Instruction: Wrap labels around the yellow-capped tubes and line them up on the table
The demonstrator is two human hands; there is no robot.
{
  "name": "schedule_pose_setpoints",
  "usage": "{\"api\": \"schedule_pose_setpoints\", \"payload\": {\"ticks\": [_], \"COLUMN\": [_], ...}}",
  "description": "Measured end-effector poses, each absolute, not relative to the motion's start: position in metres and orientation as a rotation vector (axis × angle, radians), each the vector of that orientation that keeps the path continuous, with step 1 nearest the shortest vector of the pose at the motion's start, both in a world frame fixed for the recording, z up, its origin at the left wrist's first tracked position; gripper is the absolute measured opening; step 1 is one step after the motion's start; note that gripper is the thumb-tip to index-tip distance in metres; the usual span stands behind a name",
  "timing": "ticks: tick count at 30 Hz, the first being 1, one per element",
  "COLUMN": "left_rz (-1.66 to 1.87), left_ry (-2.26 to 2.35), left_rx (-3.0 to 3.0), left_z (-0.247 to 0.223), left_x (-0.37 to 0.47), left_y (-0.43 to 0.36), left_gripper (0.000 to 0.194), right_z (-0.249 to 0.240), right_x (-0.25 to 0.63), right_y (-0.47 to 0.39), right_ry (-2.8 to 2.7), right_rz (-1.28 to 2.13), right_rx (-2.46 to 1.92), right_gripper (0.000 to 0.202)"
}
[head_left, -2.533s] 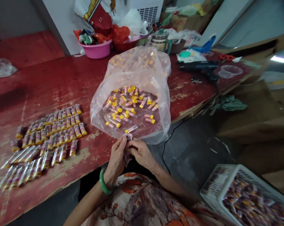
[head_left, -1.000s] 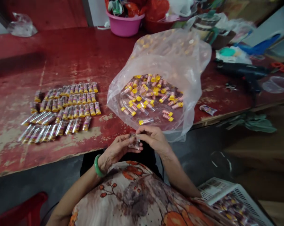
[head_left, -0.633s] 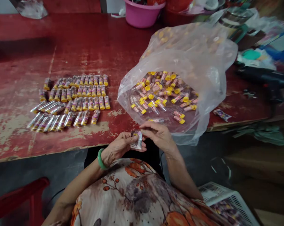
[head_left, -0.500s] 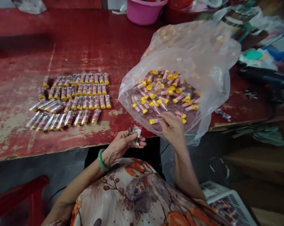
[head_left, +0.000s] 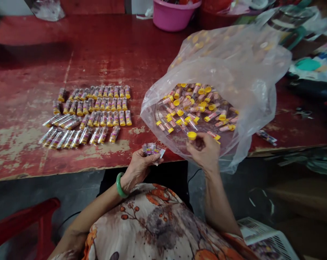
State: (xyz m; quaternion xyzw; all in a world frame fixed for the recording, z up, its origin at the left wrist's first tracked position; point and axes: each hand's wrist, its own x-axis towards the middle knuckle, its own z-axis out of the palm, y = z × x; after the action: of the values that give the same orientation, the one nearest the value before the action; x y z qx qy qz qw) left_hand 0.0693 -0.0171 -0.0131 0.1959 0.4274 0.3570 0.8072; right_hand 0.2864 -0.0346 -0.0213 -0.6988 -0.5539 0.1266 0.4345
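My left hand [head_left: 141, 163], with a green bangle at the wrist, pinches several small printed wrappers [head_left: 153, 150] just off the table's front edge. My right hand [head_left: 205, 150] is closed on a tube whose yellow cap [head_left: 192, 135] points up and left, at the mouth of a large clear plastic bag [head_left: 220, 68]. Inside the bag lie many small clear tubes [head_left: 190, 104] with yellow caps and pinkish contents. To the left, wrapped tubes [head_left: 106, 118] lie in several rows on the red table [head_left: 98, 68].
A pink basin [head_left: 175, 16] stands at the back. On the right are a dark tool [head_left: 312, 88], keys [head_left: 304, 113] and a single wrapped tube [head_left: 266, 137]. Below are a red stool [head_left: 25, 220] at left and a white basket [head_left: 263, 233] at right.
My right hand has lifted and turned the tube so its yellow cap faces up. The wrappers in my left hand are more spread out. The view has shifted slightly.
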Motion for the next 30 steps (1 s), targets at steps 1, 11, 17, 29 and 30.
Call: {"api": "schedule_pose_setpoints", "payload": {"ticks": [1, 11, 17, 29, 30], "left_rz": [0.765, 0.752, 0.719, 0.66, 0.646], "left_ry": [0.914, 0.876, 0.792, 0.738, 0.746], "left_rx": [0.423, 0.503, 0.471, 0.489, 0.518], "left_z": [-0.013, -0.017, -0.012, -0.013, -0.013], "left_x": [0.07, 0.073, 0.07, 0.063, 0.063], "left_y": [-0.017, -0.02, -0.021, -0.018, -0.018], "left_gripper": [0.03, 0.028, 0.027, 0.034, 0.034], "right_z": [-0.018, -0.022, -0.03, -0.022, -0.022], "right_x": [0.28, 0.218, 0.212, 0.211, 0.211], "right_y": [-0.038, -0.054, -0.039, -0.031, -0.031], "right_ry": [-1.218, -0.684, -0.744, -0.8, -0.817], "right_rz": [0.479, 1.199, 1.174, 1.114, 1.101], "right_rx": [-1.607, -1.292, -1.384, -1.418, -1.418], "right_gripper": [0.019, 0.021, 0.028, 0.03, 0.029]}}
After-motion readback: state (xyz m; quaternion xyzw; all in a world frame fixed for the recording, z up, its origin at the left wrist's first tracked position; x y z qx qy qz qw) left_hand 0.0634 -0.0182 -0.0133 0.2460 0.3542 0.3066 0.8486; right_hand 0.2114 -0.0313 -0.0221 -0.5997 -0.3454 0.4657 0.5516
